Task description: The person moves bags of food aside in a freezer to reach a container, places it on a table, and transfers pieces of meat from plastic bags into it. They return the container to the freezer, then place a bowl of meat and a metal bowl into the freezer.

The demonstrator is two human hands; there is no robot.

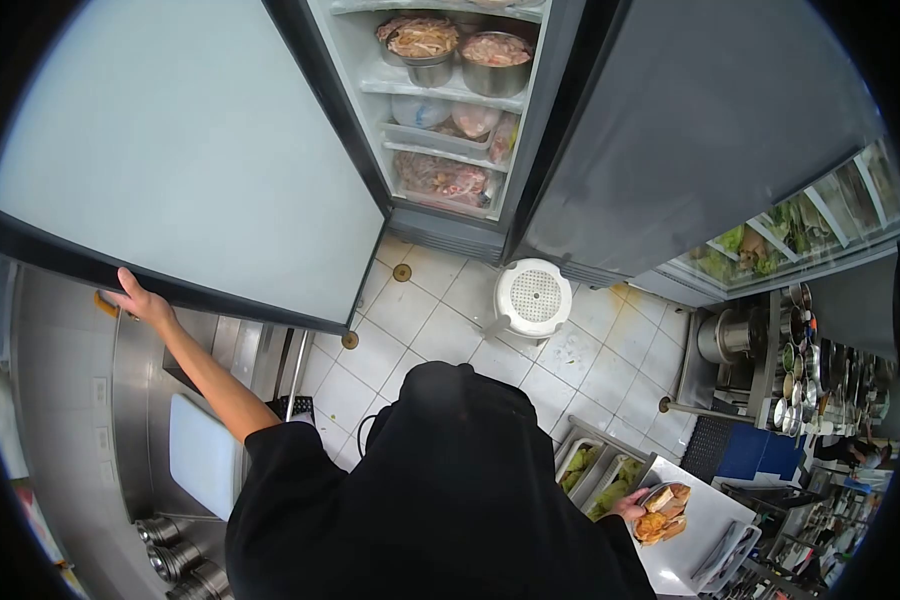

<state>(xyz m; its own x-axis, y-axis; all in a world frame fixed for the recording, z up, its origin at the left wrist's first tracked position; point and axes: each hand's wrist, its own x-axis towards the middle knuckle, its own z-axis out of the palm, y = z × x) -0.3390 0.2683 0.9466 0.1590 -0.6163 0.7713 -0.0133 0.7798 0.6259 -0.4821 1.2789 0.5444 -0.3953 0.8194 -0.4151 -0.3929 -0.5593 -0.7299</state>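
Observation:
My left hand (pixel 146 301) is at the outer edge of the wide-open refrigerator door (pixel 185 150). Its thumb lies over the dark rim and the fingers curl behind it, partly hidden. Low on the right, my right hand (pixel 628 506) grips the side of a metal bowl (pixel 644 493) filled with browned, cooked-looking meat pieces (pixel 662 515). Most of the bowl is hidden by its contents. Inside the open refrigerator, metal pots of raw-looking pale meat (pixel 497 50) stand on a shelf, with bagged meat (pixel 440 178) below.
A white stool (pixel 533 298) stands on the tiled floor before the refrigerator. Steel trays of green vegetables (pixel 607 482) sit beside a steel counter (pixel 685 560) at lower right. On the left are a light blue cutting board (pixel 203 455) and steel canisters (pixel 173 560). Crowded shelves (pixel 800 375) line the right.

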